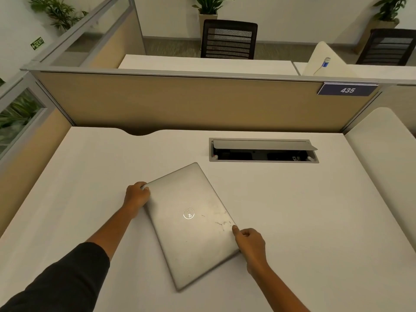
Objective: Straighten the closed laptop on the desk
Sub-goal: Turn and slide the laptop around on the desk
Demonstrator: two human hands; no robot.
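Observation:
A closed silver laptop (191, 224) with a round logo lies flat on the white desk (304, 221), turned well askew, its long sides running from upper left to lower right. My left hand (136, 197) grips the laptop's upper left corner, fingers curled over the edge. My right hand (251, 246) holds the right long edge near the lower corner, thumb resting on the lid and the other fingers against the side.
An open cable hatch (263, 150) with a raised grey flap is set into the desk behind the laptop. A beige partition (191, 102) with a plate reading 435 (347, 90) closes the back. A curved white divider (382, 154) stands at the right.

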